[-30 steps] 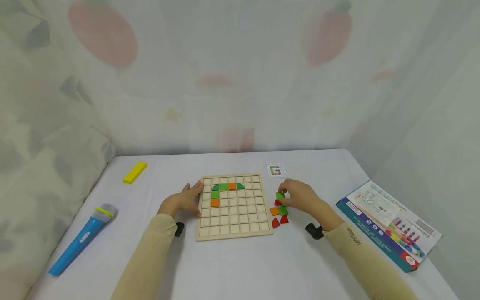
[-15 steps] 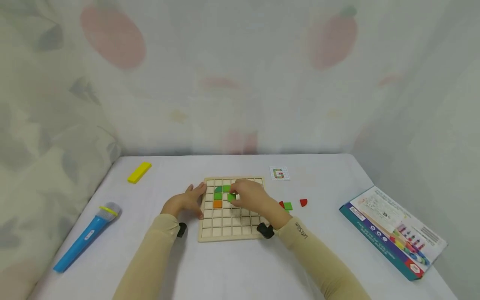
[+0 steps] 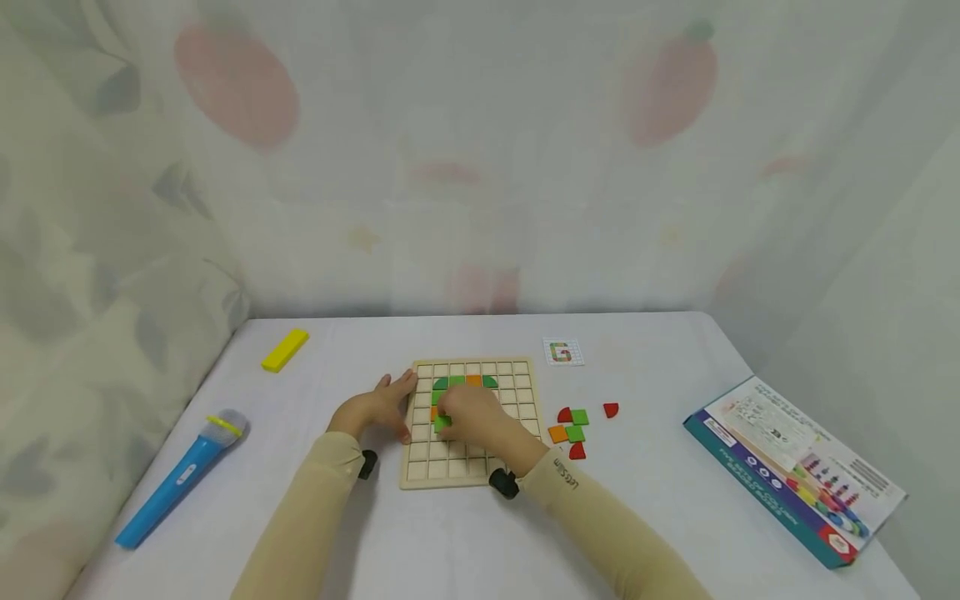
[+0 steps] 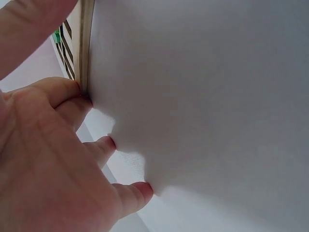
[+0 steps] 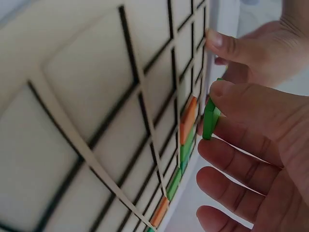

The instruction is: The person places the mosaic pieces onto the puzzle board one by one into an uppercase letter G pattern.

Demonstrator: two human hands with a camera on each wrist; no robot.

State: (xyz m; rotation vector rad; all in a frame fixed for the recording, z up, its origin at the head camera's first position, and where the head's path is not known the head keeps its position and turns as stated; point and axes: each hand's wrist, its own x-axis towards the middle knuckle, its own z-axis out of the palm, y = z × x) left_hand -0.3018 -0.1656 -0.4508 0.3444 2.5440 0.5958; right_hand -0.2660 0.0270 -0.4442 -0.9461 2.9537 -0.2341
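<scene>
"Where did things lie on the table (image 3: pixel 465 554)?"

"The grid board (image 3: pixel 444 472) lay in the middle, the left hand (image 3: pixel 372 408) against its left edge, the right hand (image 3: pixel 480 421) above it holding a tile (image 5: pixel 209 121). Other tiles (image 3: pixel 473 380) sat in its cells."

"And around it?"

"Loose tiles (image 3: pixel 574 433) lay just right, the pattern card (image 3: pixel 563 352) behind those, the box (image 3: pixel 795 471) farther right. Left of the board lay the microphone (image 3: pixel 180 471), a block (image 3: pixel 285 350) behind it."

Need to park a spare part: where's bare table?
Free: white table between blue, grey-headed microphone and beige left sleeve; between yellow rectangular block and square wooden grid board; between loose red, green, orange tiles and printed cardboard box. Crowded: right of the board, at those tiles; its left edge, at the left hand; its middle, under the right hand.
</scene>
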